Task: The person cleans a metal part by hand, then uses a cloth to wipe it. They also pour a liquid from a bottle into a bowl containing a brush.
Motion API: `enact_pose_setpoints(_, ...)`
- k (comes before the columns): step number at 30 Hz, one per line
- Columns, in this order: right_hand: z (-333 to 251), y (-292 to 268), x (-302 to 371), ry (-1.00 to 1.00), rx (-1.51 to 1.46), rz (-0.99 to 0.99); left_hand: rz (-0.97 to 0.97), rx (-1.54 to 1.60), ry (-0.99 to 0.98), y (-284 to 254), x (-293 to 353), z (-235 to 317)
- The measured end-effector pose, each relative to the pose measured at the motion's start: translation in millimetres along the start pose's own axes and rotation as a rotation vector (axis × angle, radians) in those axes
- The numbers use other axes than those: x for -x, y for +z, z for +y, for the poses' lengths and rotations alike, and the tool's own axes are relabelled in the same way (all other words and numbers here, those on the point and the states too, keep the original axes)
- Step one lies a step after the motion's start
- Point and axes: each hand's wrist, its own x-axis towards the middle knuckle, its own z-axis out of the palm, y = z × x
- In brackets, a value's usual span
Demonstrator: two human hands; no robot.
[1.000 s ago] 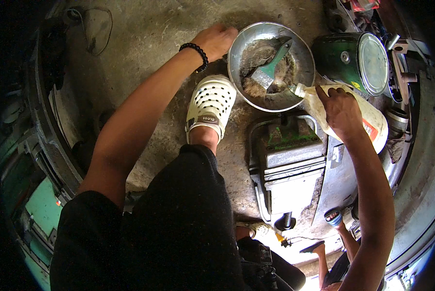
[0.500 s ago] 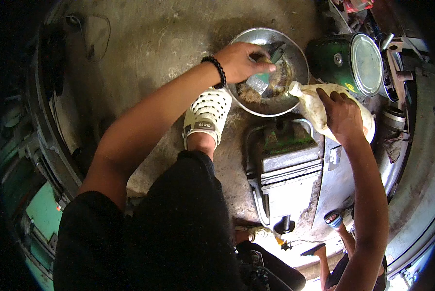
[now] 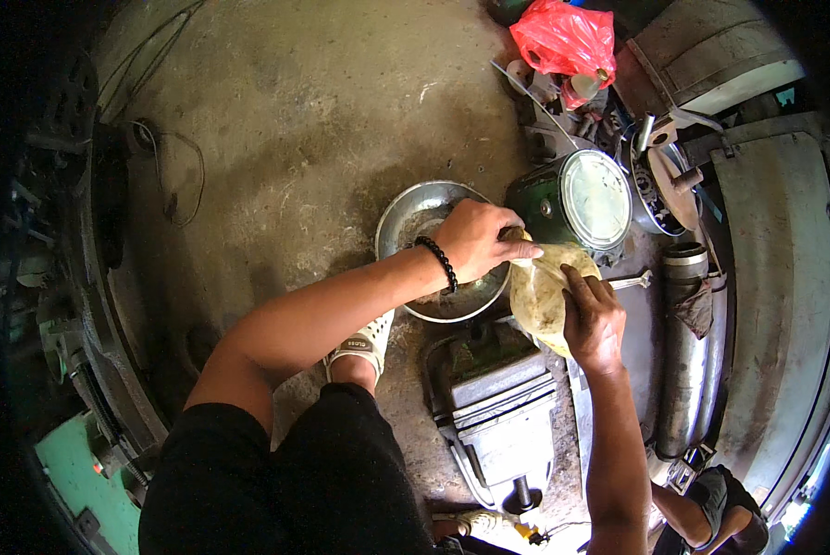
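My left hand (image 3: pixel 475 239), with a black beaded bracelet at its wrist, is closed at the neck end of a yellowish, stained plastic bottle (image 3: pixel 537 301). Fingers of my right hand (image 3: pixel 595 322) grip the bottle's body from the right. The bottle is over the right edge of a round metal basin (image 3: pixel 392 217). My left hand and wrist cover much of the basin, so most of its contents are hidden. Close below the basin is a bench vise (image 3: pixel 498 407), grey with a dark top.
A green metal can (image 3: pixel 532 199) with a pale lid stands beyond the bottle. Farther off are a red plastic bag (image 3: pixel 568 39) and assorted metal parts. A metal cylinder (image 3: pixel 685 398) lies at right. Another person (image 3: pixel 711 513) is at the lower right. My pale clog (image 3: pixel 367 338) is beside the basin.
The view has shifted, bringing the red bag into fuller sight. My left hand has moved from over the basin's middle to the bottle's neck. My right hand still holds the bottle.
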Motion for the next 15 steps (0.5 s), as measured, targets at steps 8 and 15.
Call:
enact_pose_setpoints(8, -2.0, -10.6, 6.9, 0.092, -0.17, 0.059, -0.119, -0.091, 0.725, -25.2, 3.2, 41.0)
enact_pose_setpoints(15, -11.0, -12.3, 1.4, 0.054, -0.124, 0.075, -0.282, -0.557, -0.024, -57.6, -10.9, 78.0)
